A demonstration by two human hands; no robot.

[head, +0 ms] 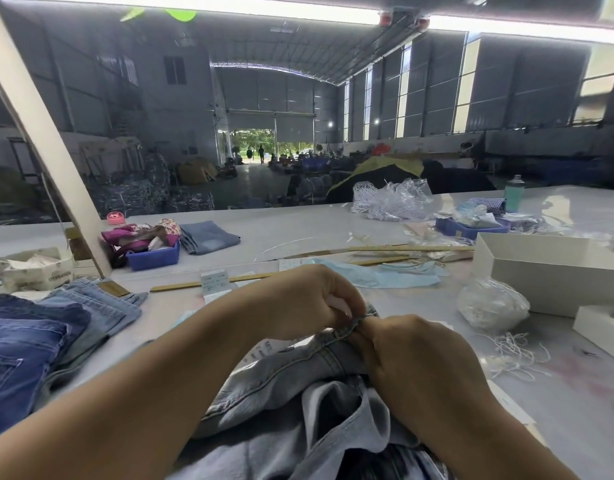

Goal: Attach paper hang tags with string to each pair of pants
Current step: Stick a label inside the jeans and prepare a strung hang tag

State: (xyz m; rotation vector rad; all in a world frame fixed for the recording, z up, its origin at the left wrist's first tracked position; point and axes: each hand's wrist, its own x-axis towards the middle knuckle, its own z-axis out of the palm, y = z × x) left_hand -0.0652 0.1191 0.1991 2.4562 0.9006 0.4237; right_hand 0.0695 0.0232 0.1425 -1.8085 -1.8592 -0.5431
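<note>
Two hands meet at the near middle of the tabletop (298, 230): your left hand (309, 299) and your right hand (416, 355) both pinch a seamed edge of the pale denim pants (298, 382), which lie bunched in front of you, their fabric soft, faded and heavily stitched. Just under your left wrist a white paper hang tag (264, 349) with fine print, too small to read, peeks out against the denim. Loose white string (517, 355) lies tangled to the right, near a clear plastic bag (491, 303) stuffed with more of it. Beyond that stands a white cardboard box (541, 268), rectangular and open-topped; you cannot see what it holds. On the far left, a blue plastic bin (153, 258) carries crumpled pink and patterned cloth, and a round white tub (35, 268) holds crumpled white paper, with printed writing on its side too blurred to read. A stack of folded jeans (39, 341), dark blue over lighter blue, sits at the near left. Another blue tray (472, 228) on the far right is heaped with plastic packets, and a teal bottle (514, 194) stands upright behind it.
</note>
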